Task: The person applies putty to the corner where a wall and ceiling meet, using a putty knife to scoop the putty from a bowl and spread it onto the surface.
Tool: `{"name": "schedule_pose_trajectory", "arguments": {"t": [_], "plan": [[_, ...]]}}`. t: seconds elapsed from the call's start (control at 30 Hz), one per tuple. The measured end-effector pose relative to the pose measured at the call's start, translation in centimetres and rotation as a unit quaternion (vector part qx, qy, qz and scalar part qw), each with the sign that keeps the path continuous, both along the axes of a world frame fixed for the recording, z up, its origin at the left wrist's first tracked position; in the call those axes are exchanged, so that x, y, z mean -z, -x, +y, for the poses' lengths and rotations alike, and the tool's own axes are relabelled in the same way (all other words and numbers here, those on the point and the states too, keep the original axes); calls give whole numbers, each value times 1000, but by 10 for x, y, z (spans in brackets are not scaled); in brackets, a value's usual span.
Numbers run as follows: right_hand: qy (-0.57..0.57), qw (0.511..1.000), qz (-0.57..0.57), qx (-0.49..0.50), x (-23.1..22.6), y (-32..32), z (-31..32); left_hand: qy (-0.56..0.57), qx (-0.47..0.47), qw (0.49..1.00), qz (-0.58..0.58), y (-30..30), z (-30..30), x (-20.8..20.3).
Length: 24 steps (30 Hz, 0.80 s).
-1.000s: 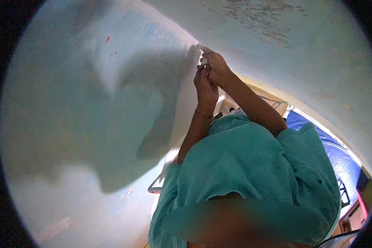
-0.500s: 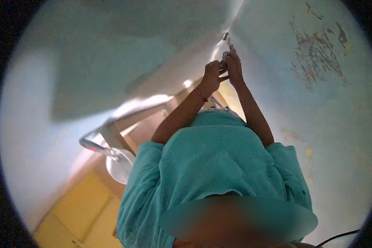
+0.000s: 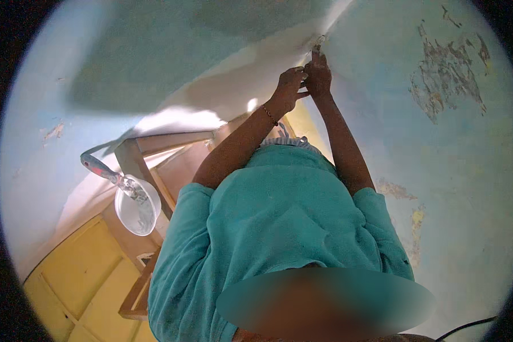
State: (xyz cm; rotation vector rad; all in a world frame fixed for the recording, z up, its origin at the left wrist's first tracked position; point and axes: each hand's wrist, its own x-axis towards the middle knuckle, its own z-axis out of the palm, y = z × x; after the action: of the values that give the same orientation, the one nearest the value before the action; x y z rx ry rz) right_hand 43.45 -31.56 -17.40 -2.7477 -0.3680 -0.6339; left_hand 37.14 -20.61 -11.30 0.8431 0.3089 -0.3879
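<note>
Both my hands are raised to the corner where two pale blue-green walls meet. My right hand (image 3: 318, 75) stretches its index finger up to a rough crack (image 3: 320, 41) in that corner; whitish smears mark the finger. I see nothing plainly held in it. Close against it on the left, my left hand (image 3: 289, 86) has its fingers curled, with one finger reaching toward my right palm. Greyish matter shows at its fingertips, too small to name. Lower left, a white tub (image 3: 138, 219) carries a putty knife (image 3: 101, 167), its smeared blade lying over the opening.
A wooden frame (image 3: 174, 141) stands beside the tub, with a wooden step-like piece (image 3: 135, 305) below. Yellow panels (image 3: 77, 268) fill the lower left. Bare, peeled plaster (image 3: 447, 77) marks the right wall. A black cable (image 3: 467, 326) runs at the lower right.
My hands have slid slightly upward along the corner, the right index finger now at the crack. The tub and putty knife appear further left as the view shifted.
</note>
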Motion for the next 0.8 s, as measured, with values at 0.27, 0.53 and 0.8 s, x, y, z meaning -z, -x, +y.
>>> {"name": "schedule_pose_trajectory", "arguments": {"t": [0.27,0.53,0.8], "plan": [[-48,988,127,75,-23,2,16,0,14,1000,19,5,10,6],[-75,983,113,122,-30,-4,22,-17,35,999,23,0,14,14],[-68,962,221,146,-35,-3,23,-5,35,999,-2,-8,19,16]]}}
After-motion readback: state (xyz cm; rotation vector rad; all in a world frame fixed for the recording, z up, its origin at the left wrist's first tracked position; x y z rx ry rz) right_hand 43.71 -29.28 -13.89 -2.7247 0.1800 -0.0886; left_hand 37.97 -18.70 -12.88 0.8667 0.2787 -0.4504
